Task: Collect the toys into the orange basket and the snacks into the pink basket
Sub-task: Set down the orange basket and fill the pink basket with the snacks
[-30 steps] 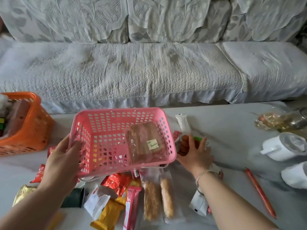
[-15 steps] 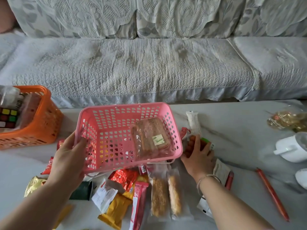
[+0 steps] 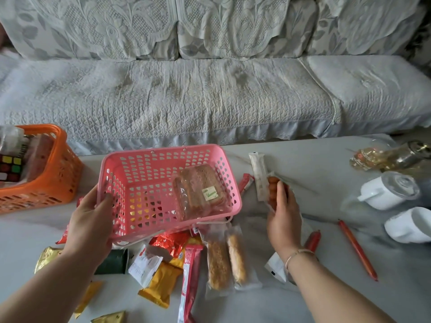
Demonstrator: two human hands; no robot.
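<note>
No lettering could be read: print on the label of the bread packet (image 3: 209,194) and on the snack wrappers (image 3: 163,259) was too blurred.

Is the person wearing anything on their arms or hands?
Both forearms are bare, with no sleeves showing. The right hand has a thin, pale bracelet around its wrist. The left hand has no ring, watch or bracelet that can be seen. No gloves on either hand.

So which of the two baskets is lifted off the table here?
The pink basket, tilted and gripped at its rim by the left hand. The orange basket sits untouched on the table, further left.
</note>
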